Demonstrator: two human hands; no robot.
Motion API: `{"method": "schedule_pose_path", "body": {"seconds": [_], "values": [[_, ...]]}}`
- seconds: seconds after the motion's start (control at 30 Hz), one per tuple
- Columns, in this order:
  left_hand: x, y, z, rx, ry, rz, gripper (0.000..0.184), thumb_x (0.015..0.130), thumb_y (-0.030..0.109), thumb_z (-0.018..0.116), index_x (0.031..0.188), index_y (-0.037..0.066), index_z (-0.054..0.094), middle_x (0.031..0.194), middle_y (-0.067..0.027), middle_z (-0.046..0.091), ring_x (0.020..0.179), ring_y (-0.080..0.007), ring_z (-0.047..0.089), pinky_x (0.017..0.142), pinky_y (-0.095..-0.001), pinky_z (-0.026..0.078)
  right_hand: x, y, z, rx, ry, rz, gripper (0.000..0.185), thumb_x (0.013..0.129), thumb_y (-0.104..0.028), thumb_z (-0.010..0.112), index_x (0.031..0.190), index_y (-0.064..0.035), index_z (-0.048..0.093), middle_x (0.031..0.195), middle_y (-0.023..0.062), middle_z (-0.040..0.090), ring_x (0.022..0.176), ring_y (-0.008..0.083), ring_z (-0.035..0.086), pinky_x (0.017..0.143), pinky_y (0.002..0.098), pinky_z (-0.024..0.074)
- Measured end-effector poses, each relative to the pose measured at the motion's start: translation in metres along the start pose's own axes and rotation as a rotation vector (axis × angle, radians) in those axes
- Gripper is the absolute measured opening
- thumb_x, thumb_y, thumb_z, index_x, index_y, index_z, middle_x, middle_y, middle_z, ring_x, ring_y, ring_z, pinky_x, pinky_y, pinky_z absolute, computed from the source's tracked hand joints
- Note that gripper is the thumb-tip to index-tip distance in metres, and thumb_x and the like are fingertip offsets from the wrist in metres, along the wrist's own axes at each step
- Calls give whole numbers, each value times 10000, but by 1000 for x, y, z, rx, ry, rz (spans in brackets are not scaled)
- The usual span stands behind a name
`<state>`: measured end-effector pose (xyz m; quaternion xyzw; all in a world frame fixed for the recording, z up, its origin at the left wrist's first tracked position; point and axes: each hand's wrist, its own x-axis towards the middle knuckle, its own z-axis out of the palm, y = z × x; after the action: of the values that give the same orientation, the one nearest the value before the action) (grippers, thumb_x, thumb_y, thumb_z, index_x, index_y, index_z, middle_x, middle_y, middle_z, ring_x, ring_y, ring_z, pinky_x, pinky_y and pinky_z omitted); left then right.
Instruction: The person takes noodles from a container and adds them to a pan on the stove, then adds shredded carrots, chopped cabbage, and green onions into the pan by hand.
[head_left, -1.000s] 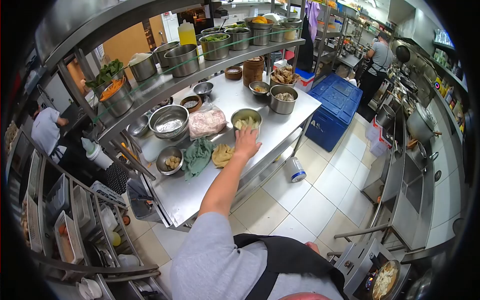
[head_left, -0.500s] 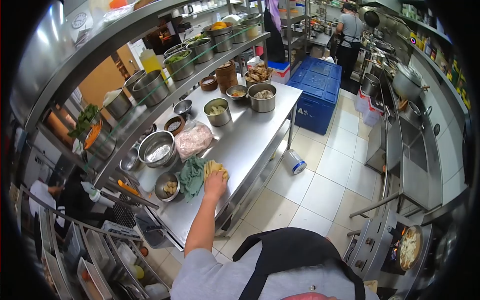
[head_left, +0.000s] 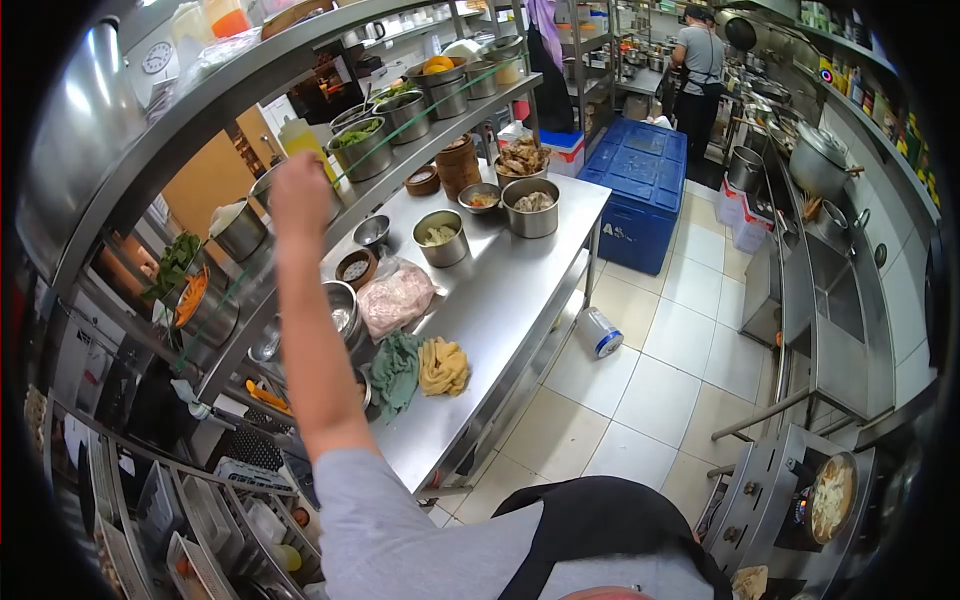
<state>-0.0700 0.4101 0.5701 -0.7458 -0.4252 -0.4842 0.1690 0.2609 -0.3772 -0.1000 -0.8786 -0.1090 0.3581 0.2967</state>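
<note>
My left hand is raised at the upper shelf, in front of a steel pot and near a bottle of yellow liquid. Motion blurs its fingers, and whatever it may hold cannot be made out. Below my forearm's right side, a green cloth and a yellow cloth lie side by side on the steel table. Behind them are a bag of pinkish food and a pot of pale pieces. My forearm partly hides steel bowls. My right hand is out of view.
A blue cooler stands beyond the table. A white and blue container lies on the floor. At the right, a pan of food sits over a flame. Another person stands at the far back.
My left hand has left the yellow cloth and moved up and left to the shelf. The yellow cloth remains beside the green one. Before that, the hand was at the pot of pale pieces.
</note>
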Motion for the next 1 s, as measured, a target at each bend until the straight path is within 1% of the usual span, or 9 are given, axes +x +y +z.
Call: {"method": "schedule_pose_path", "body": {"seconds": [0.07, 0.1, 0.17, 0.23, 0.47, 0.57, 0.6, 0.67, 1.0], "values": [[58, -70, 17, 218, -305, -129, 240, 825, 117, 562, 998, 1, 680, 985, -225, 679, 965, -361, 653, 826, -433, 510, -3, -26, -1, -43, 32, 53, 319, 756, -245, 681, 804, 70, 670, 688, 169, 654, 661, 183, 624, 583, 412, 489], [79, -85, 25, 451, -660, -206, 275, 831, 144, 552, 1033, 21, 693, 1067, -220, 673, 1000, -348, 657, 827, -430, 517, -3, -40, -1, -71, 44, 84, 316, 755, -243, 678, 806, 69, 672, 692, 175, 656, 664, 190, 629, 585, 412, 490], [81, -106, 47, 532, -546, -137, 314, 818, 179, 565, 1066, 45, 705, 1163, -214, 649, 1072, -345, 637, 883, -424, 505, -6, -56, 0, -95, 49, 134, 310, 753, -239, 673, 810, 66, 674, 701, 189, 659, 669, 204, 638, 591, 412, 493], [87, -90, 36, 636, -943, -280, 397, 833, 196, 553, 1185, 39, 649, 1295, -190, 588, 1204, -324, 572, 975, -424, 470, -8, -71, 0, -110, 63, 169, 305, 751, -234, 667, 815, 64, 676, 710, 202, 663, 675, 217, 648, 596, 412, 496], [84, -118, 50, 583, -900, -282, 383, 811, 291, 617, 1109, 68, 706, 1250, -158, 629, 1187, -320, 581, 992, -417, 440, 18, -54, 10, -123, 40, 102, 302, 742, -219, 643, 836, 67, 679, 721, 224, 666, 679, 265, 664, 606, 424, 501], [94, -113, 24, 419, -836, -274, 291, 842, 231, 610, 1036, 37, 706, 1026, -171, 703, 781, -285, 707, 676, -428, 561, 26, -71, 4, -139, 26, 115, 299, 744, -223, 639, 824, 62, 679, 720, 224, 666, 675, 273, 664, 610, 425, 506], [92, -108, 10, 428, -836, -289, 291, 842, 231, 610, 1036, 37, 706, 1026, -171, 703, 781, -285, 707, 676, -428, 561, 26, -76, 2, -146, 23, 119, 298, 745, -225, 637, 820, 61, 679, 720, 224, 666, 673, 276, 665, 611, 425, 508], [92, -77, -24, 187, -828, -481, 216, 872, 180, 603, 984, 10, 677, 833, -140, 689, 576, -213, 668, 471, -372, 534, 29, -85, -2, -155, 16, 121, 296, 746, -228, 634, 812, 58, 679, 719, 223, 666, 670, 281, 665, 614, 426, 511], [82, -139, -7, -269, -539, -655, 159, 890, 72, 613, 1007, -27, 653, 709, -116, 638, 545, -181, 632, 451, -294, 534, 34, -103, -12, -185, -16, 110, 293, 754, -243, 618, 772, 43, 678, 714, 222, 667, 655, 308, 668, 629, 429, 529]]}}
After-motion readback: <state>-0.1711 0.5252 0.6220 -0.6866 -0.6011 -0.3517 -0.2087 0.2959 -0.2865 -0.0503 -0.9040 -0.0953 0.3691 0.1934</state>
